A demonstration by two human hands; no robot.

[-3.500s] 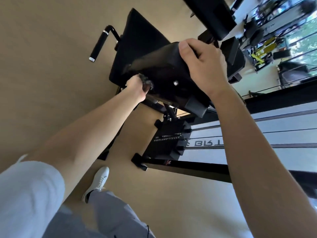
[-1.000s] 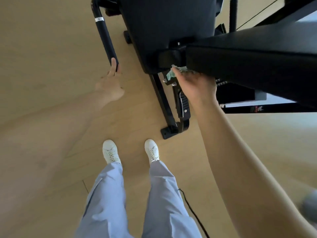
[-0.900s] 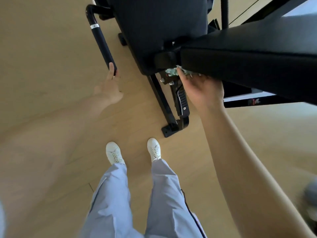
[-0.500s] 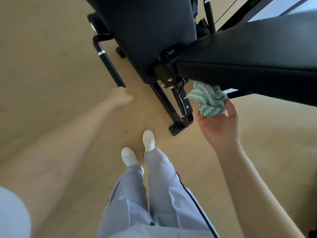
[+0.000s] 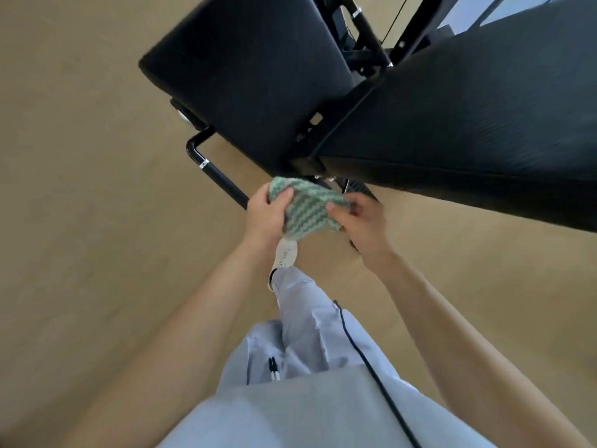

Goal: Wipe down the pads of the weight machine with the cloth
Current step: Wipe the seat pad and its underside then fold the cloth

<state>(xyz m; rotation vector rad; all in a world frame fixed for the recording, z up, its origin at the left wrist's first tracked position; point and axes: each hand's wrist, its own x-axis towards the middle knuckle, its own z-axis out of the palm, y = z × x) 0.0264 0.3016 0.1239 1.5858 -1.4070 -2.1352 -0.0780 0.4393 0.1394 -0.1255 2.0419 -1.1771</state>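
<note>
Green-and-white zigzag cloth [image 5: 305, 208] is bunched and held off the floor, just below the pads' junction, not seen touching them. Two black textured pads: seat pad [image 5: 245, 69] upper left, long pad [image 5: 478, 124] right, angled together.

cloth [image 5: 307, 208] between hands — below pads [image 5: 468, 124]

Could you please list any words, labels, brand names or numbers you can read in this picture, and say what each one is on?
None can be read.
The cloth, held by the left hand and right hand, shows only a green and white zigzag weave.
The black pads are plain.
The silver band on the handle bar is too small and blurred to show any marking.
</note>
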